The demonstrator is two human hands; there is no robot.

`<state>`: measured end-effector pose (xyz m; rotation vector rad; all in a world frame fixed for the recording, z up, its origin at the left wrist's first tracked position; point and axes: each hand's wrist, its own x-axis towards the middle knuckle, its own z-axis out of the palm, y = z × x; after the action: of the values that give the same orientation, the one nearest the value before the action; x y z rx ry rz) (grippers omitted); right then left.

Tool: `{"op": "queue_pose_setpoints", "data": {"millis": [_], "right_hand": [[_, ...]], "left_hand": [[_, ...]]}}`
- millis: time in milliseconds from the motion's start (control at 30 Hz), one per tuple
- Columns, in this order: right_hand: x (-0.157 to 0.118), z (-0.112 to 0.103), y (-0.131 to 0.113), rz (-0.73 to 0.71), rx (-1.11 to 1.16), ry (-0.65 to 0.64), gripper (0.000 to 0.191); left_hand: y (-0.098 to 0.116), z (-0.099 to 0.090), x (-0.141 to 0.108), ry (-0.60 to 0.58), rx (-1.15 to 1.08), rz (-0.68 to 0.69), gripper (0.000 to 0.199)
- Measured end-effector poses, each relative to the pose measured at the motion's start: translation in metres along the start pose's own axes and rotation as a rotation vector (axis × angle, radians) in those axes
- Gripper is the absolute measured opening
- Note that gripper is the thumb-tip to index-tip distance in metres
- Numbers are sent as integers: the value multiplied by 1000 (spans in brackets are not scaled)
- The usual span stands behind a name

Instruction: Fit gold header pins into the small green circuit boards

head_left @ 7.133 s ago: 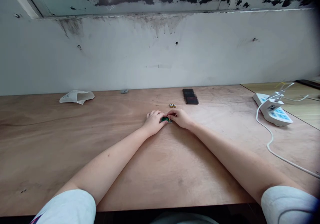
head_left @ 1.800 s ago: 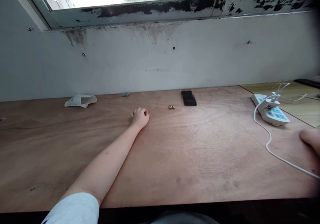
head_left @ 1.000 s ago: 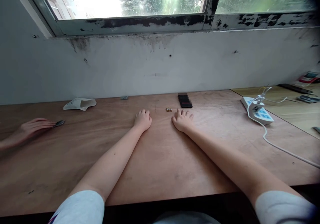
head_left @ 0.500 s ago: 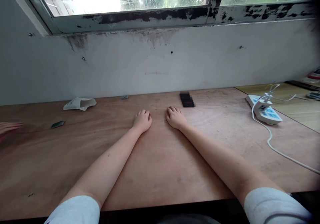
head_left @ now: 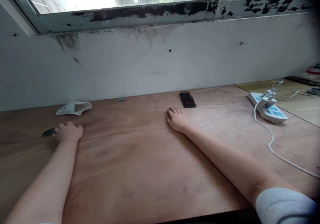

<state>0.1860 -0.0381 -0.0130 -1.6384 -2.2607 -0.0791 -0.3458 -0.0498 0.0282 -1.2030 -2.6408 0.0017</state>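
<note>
**Two hands on a plywood work surface, seen from my own head.** My left hand (head_left: 68, 133) lies palm down and half curled, well apart from my right hand. Its fingertips (head_left: 59, 129) touch the end of a narrow, dark-green piece (head_left: 49, 132) that lies on the surface to the left; whether they grip it I cannot tell. My right hand (head_left: 176, 120) rests open and palm down, its fingers slightly bent, touching only the bare wood (head_left: 120, 170), with its pale, fine grain. Just beyond it lies a flat, dark rectangular object (head_left: 187, 100), too blurred to identify. Farther left, a crumpled white paper (head_left: 73, 108) and a small grey piece (head_left: 122, 99) lie near the back edge. At right stands a white power strip (head_left: 267, 108) with blue panels, its smooth white cable (head_left: 270, 140) looping across the surface toward the lower right. Behind everything rise a stained, pale wall (head_left: 150, 74) and a window frame (head_left: 140, 14) with peeling black patches.
</note>
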Motion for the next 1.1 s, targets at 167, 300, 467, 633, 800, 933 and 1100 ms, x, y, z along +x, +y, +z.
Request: {"op": "queue_pose_setpoints", "data": {"millis": [167, 300, 467, 633, 800, 933, 1100], "right_hand": [[0, 1, 1, 3, 1, -14, 43], [1, 0, 0, 9, -5, -12, 43], [1, -1, -3, 23, -17, -3, 41], [0, -2, -7, 36, -11, 0, 39], [0, -5, -7, 53, 8, -21, 39], [1, -7, -6, 69, 32, -14, 39], [1, -7, -3, 111, 88, 8, 40]], "left_hand": [[-50, 9, 26, -30, 4, -243, 78], [-59, 15, 45, -169, -3, -362, 87], [-59, 18, 54, -212, 36, -356, 77], [-38, 15, 35, -173, 74, -287, 61], [23, 6, -18, -113, 9, -96, 53], [89, -11, -82, 18, -80, 230, 44], [171, -36, -166, 97, -192, 624, 42]]}}
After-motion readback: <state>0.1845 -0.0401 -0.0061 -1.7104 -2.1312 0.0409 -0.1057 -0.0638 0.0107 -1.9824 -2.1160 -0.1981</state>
